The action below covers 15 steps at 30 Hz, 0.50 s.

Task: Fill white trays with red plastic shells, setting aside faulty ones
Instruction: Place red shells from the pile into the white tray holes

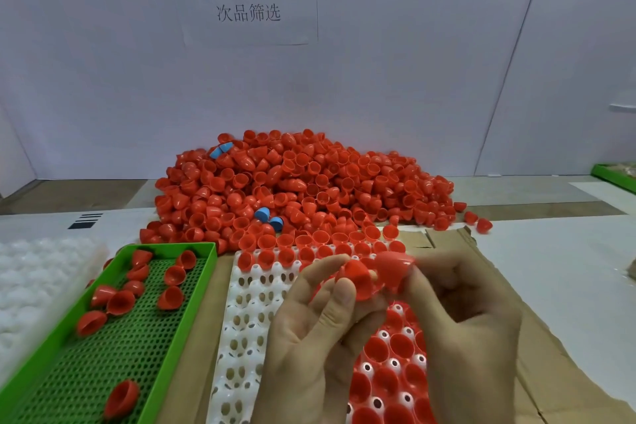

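Observation:
My left hand (316,330) pinches a red shell (356,277) between thumb and fingers, above the white tray (247,313). My right hand (461,313) holds a second red shell (395,268) right beside the first; the two shells touch. The tray has red shells in its far row and in its right-hand cells; its left cells are bare. Behind it lies a big heap of red shells (292,189). A green mesh tray (113,348) at the left holds several loose red shells.
Three blue shells (263,213) lie among the heap. A stack of white trays (38,282) sits at the far left. Brown cardboard (537,337) lies under the tray. A second green tray (616,175) shows at the right edge. A white wall with a paper sign stands behind.

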Each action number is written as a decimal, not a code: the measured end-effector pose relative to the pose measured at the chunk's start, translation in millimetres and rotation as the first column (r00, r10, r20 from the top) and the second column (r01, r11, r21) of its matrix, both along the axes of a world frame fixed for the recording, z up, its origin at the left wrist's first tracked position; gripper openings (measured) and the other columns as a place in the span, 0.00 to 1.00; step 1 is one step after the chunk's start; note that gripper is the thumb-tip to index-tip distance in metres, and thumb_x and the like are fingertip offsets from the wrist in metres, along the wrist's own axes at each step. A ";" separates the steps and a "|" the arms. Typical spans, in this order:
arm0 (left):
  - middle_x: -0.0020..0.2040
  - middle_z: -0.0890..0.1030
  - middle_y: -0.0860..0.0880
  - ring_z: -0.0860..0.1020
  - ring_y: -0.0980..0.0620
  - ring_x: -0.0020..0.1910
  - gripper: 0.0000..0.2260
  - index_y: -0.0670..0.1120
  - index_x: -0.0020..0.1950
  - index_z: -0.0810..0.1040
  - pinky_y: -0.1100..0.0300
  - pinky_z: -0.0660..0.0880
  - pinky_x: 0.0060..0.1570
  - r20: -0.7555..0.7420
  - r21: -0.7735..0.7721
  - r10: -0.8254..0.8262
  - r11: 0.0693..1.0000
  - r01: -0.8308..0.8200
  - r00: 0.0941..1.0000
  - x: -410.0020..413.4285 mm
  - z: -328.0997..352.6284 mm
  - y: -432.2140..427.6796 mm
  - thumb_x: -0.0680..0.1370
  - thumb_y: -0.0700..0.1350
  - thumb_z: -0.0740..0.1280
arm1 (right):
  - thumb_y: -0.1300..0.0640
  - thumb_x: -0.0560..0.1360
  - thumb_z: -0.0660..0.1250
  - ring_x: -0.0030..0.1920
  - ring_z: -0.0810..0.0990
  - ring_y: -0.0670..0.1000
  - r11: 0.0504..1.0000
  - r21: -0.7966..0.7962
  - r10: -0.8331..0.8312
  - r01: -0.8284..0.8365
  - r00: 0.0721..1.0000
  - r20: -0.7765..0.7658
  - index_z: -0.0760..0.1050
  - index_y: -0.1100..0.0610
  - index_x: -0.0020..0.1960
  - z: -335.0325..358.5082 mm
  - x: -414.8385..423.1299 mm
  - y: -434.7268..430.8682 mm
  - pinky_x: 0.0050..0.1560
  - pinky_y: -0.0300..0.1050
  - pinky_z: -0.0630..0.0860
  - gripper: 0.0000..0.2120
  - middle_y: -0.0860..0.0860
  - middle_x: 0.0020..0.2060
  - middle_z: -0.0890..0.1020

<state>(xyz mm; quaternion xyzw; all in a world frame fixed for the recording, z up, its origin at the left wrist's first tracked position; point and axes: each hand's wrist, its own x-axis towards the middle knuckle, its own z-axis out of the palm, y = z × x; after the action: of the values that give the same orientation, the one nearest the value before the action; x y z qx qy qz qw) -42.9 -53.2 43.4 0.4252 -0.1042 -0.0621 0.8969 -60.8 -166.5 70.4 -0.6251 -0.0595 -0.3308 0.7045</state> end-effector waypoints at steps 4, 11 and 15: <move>0.45 0.85 0.37 0.86 0.45 0.34 0.28 0.45 0.37 0.86 0.58 0.82 0.32 -0.055 -0.206 -0.016 0.978 0.004 0.998 -4.2 -1.6 -3.1 0.41 0.47 0.88 | 0.44 0.48 0.87 0.30 0.84 0.54 0.888 0.416 0.251 -0.195 0.965 -0.083 0.76 0.51 0.30 -20.0 3.9 -2.6 0.34 0.41 0.81 0.23 0.65 0.40 0.85; 0.42 0.84 0.38 0.85 0.44 0.33 0.28 0.47 0.42 0.85 0.57 0.82 0.32 -0.114 -0.195 -0.014 0.981 -0.008 0.993 -3.6 -1.1 1.1 0.46 0.48 0.89 | 0.61 0.59 0.73 0.24 0.78 0.51 0.833 0.507 0.327 -0.222 0.936 -0.128 0.73 0.51 0.28 -17.6 4.7 1.7 0.27 0.39 0.77 0.10 0.63 0.40 0.85; 0.37 0.84 0.40 0.85 0.46 0.34 0.30 0.46 0.47 0.87 0.58 0.82 0.34 -0.100 -0.153 0.020 0.988 -0.035 0.995 -5.3 -3.3 -0.1 0.48 0.53 0.88 | 0.60 0.60 0.73 0.23 0.78 0.49 0.868 0.459 0.282 -0.189 0.949 -0.142 0.76 0.51 0.29 -20.6 4.7 -0.4 0.27 0.39 0.77 0.08 0.62 0.43 0.86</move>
<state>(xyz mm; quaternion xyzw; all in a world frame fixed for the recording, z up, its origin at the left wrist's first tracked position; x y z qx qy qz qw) -48.2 -53.4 40.1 0.3521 -0.0584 -0.0623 0.9320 -56.0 -166.9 49.8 -0.4683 0.0135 -0.1809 0.8647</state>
